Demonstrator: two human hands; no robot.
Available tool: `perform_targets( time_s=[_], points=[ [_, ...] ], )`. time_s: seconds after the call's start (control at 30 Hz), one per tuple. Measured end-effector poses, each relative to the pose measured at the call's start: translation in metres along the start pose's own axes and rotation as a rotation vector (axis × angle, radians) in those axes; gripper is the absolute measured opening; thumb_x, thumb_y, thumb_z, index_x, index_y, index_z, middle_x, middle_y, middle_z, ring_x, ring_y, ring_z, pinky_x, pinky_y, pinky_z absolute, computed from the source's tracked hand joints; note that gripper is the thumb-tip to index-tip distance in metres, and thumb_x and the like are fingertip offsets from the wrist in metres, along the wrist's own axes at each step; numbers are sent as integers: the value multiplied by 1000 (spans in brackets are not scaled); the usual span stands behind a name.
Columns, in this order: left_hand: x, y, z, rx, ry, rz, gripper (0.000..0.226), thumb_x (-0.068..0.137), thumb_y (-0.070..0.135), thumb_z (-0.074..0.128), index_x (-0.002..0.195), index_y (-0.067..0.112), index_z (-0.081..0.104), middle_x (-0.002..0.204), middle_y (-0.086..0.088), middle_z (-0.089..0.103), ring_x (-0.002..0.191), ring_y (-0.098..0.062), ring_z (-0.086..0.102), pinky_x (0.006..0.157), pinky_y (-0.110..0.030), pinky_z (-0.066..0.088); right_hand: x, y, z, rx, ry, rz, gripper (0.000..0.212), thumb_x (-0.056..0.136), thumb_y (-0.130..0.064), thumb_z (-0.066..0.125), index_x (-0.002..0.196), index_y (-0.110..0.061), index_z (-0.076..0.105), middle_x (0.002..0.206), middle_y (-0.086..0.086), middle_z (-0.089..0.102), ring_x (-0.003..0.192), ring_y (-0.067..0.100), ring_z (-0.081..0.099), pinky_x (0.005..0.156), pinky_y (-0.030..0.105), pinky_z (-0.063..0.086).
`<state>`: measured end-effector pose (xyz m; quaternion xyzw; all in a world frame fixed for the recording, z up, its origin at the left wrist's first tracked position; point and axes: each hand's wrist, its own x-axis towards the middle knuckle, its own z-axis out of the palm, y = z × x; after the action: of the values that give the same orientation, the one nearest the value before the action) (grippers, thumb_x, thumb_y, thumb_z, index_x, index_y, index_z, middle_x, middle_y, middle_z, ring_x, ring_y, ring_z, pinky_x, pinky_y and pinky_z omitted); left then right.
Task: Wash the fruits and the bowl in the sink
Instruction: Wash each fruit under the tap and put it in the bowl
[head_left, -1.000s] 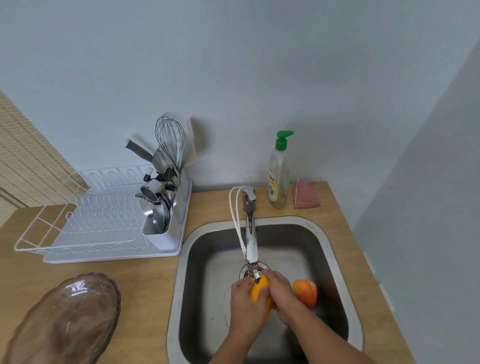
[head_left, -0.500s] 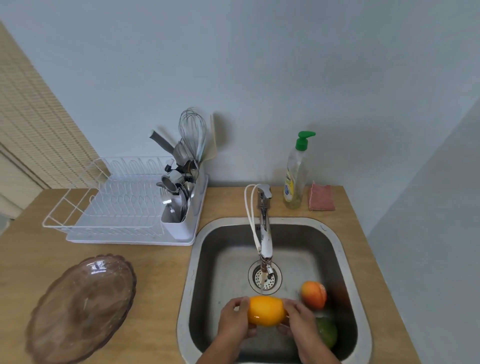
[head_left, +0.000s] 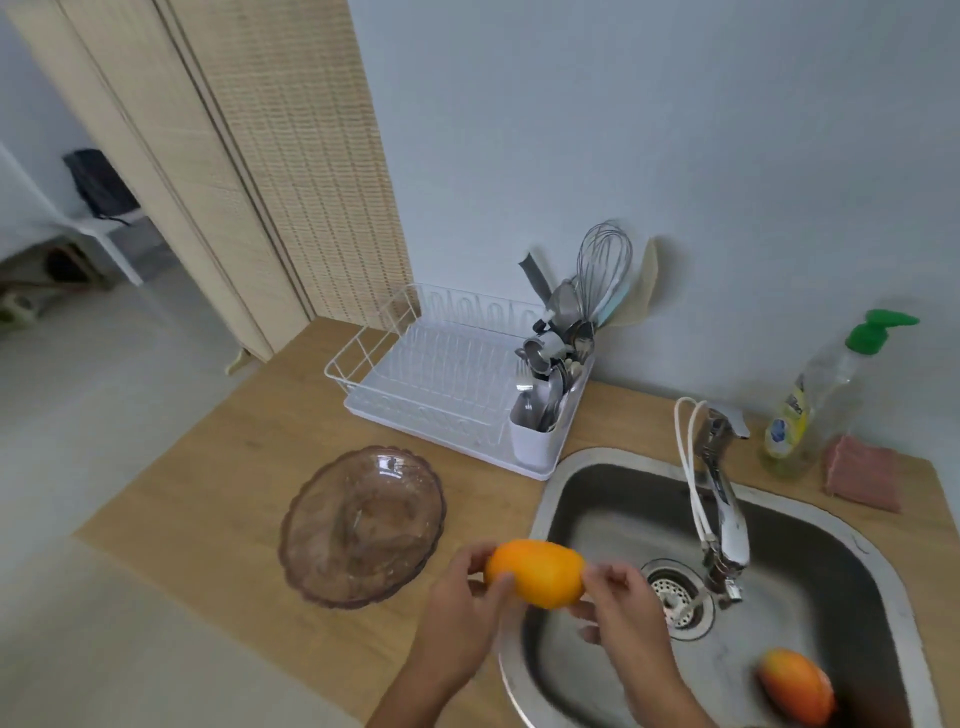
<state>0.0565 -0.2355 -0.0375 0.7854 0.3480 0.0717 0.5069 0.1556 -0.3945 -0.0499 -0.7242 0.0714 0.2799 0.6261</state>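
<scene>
Here, going left to right: wooden counter (head_left: 218, 483) first, with glass bowl (head_left: 362, 525) resting on it, upright and holding nothing, just left of sink (head_left: 852, 540). Behind that, white dish rack (head_left: 441, 384) with utensil cup and whisk (head_left: 602, 270) at its right end.

Next, left hand (head_left: 457, 613) curled round the left end of orange fruit (head_left: 535, 572), thumb across the front. Right hand (head_left: 623, 608) pinching the right end with its fingertips. Fruit held level between both, above the sink's left rim, between bowl and drain (head_left: 675, 597). No stream visible from tap (head_left: 722, 514).

Judged as a carry toward the bowl. To do it well: keep both ends supported until clear of the rim, since wet peel probably slips; lower rather than drop, glass being brittle; set near the bowl's middle to stop rolling. Worth weighing too: bowl itself looks unwashed, by the task, so parking clean fruit there may call for a rinse afterwards.

Further right, reddish-orange fruit (head_left: 797, 688) lying on the sink floor near the front right corner, well apart from the hands. Beyond the tap, soap bottle (head_left: 810, 405) with green pump, then pink sponge (head_left: 862, 473) beside it.

On writing: yellow and blue label on the bottle, too blurred to read. No other lettering visible.
</scene>
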Motion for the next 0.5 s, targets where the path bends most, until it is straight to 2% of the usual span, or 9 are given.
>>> perform_targets(
  time_s=[0.1, 0.17, 0.27, 0.37, 0.5],
  points=[
    [19, -11, -56, 28, 187, 34, 33, 90, 38, 73, 121, 32, 62, 109, 13, 69, 97, -2, 66, 82, -20, 53, 13, -31, 65, -102, -97, -100, 7, 99, -29, 65, 104, -25, 65, 103, 3, 73, 90, 24, 75, 74, 36, 63],
    [38, -21, -87, 48, 299, 29, 36, 89, 41, 73, 121, 28, 64, 106, 9, 70, 93, -4, 67, 79, -24, 53, 27, -49, 110, -161, -165, -159, 7, 96, -32, 65, 103, -31, 66, 106, -3, 72, 95, 19, 73, 85, 42, 64],
    [69, -36, -125, 106, 402, -5, 32, 91, 39, 72, 118, 23, 66, 101, 6, 69, 92, -14, 66, 80, -30, 51, 48, -68, 169, -256, -258, -213, 10, 92, -30, 65, 98, -38, 64, 102, -10, 70, 97, 15, 70, 90, 45, 62],
    [93, -55, -149, 88, 409, -69, 31, 93, 30, 70, 120, 15, 64, 108, -3, 70, 99, -23, 67, 85, -38, 55, 60, -75, 214, -380, -313, -226, 23, 93, -28, 62, 115, -29, 68, 106, -7, 71, 98, 17, 68, 91, 44, 61],
    [114, -78, -163, 175, 383, -129, 33, 93, 23, 70, 121, 8, 61, 114, -12, 68, 105, -30, 66, 84, -37, 51, 67, -72, 251, -545, -356, -210, 44, 98, -28, 57, 141, -23, 56, 131, 1, 64, 112, 23, 62, 88, 35, 52]
  ],
)
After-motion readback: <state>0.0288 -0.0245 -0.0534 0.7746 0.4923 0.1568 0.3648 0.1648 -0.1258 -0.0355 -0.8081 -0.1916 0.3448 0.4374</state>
